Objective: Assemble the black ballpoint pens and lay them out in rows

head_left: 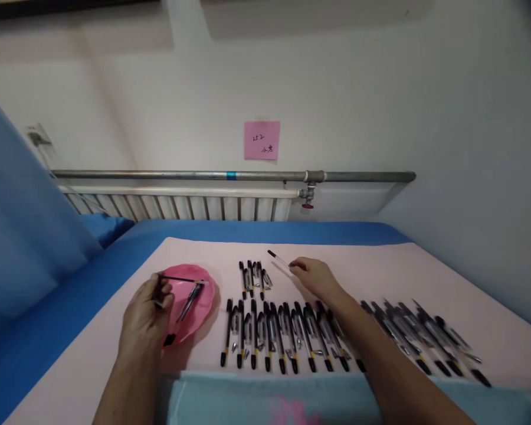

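My left hand (148,310) is closed on a thin black refill (181,280) that reaches right over a pink dish (203,310). In the dish lies a pen barrel (189,301), and a small black cap (169,340) sits at its near rim. My right hand (316,277) pinches the end of a clear pen with a black tip (278,258), held just above the pale pink mat (380,265). A small group of pens (253,277) lies between the hands. A long row of black and clear pens (283,333) lies in front of them.
More pens (420,339) lie in a slanted row at the right. A light blue cloth (256,401) covers the near edge. The mat rests on a blue sheet (62,307). A radiator (181,206) and a metal pipe (230,175) run along the wall, under a pink note (261,140).
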`<state>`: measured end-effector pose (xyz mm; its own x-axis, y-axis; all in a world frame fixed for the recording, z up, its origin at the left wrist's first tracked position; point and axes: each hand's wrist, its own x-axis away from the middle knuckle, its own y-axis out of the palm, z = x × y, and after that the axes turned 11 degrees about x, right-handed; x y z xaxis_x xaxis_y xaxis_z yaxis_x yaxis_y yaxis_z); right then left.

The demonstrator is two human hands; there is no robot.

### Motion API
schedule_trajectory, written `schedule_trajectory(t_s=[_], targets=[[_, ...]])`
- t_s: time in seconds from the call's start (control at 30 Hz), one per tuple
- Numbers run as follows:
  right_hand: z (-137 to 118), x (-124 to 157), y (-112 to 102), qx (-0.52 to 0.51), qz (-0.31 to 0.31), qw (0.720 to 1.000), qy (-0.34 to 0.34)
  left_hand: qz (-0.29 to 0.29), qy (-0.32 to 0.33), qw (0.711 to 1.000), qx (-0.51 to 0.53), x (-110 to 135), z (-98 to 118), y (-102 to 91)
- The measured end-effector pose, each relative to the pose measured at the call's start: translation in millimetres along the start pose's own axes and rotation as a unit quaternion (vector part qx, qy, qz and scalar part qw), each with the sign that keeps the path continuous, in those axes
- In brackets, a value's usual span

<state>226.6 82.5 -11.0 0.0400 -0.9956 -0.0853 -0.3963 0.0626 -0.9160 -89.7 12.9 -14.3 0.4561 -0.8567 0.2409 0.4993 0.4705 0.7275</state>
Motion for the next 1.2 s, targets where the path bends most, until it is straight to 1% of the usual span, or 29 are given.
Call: schedule_trajectory(t_s=[0.03, 0.1, 0.2, 0.27, 0.37, 0.5, 0.73, 1.0, 1.1, 1.17, 1.2], targets=[[4.0, -3.0, 4.8, 0.006, -0.011, 1.0, 0.024, -0.004, -0.011, 1.0, -0.009, 4.4, -9.0, 4.9], [6.4, -5.8, 15.4, 0.012, -0.022, 0.999, 0.042, -0.014, -0.017, 0.999, -0.022, 15.4, -27.5, 15.1], [1.2, -4.8, 30.7, 0.015, -0.035, 0.998, 0.042, -0.044, -0.028, 0.997, -0.057, 29.6, -47.9, 25.3], [-3.2, -3.4, 38.5, 0.018, -0.045, 0.998, 0.037, -0.049, -0.034, 0.995, -0.077, 34.3, -54.2, 27.6], [-6.8, -2.6, 45.7, 0.023, -0.055, 0.998, 0.025, -0.049, -0.044, 0.993, -0.094, 35.7, -56.2, 27.7], [-7.0, -3.3, 49.1, 0.022, -0.064, 0.998, 0.009, -0.054, -0.049, 0.992, -0.098, 36.1, -56.1, 27.7], [-6.3, -2.9, 49.8, -0.006, -0.079, 0.997, -0.019, -0.104, -0.087, 0.986, -0.1, 42.6, -64.5, 30.7], [-4.3, -2.3, 53.0, -0.053, -0.087, 0.995, -0.011, -0.102, -0.1, 0.98, -0.137, 54.1, -68.0, 37.2], [-6.3, -1.6, 45.9, -0.07, -0.089, 0.994, -0.006, -0.101, -0.106, 0.98, -0.138, 56.2, -69.7, 39.2], [-11.4, 1.8, 35.1, -0.081, -0.088, 0.993, -0.007, -0.102, -0.108, 0.979, -0.141, 57.0, -71.1, 40.1], [-15.5, 4.9, 28.4, -0.091, -0.098, 0.991, -0.012, -0.102, -0.108, 0.978, -0.144, 57.1, -71.9, 40.3]])
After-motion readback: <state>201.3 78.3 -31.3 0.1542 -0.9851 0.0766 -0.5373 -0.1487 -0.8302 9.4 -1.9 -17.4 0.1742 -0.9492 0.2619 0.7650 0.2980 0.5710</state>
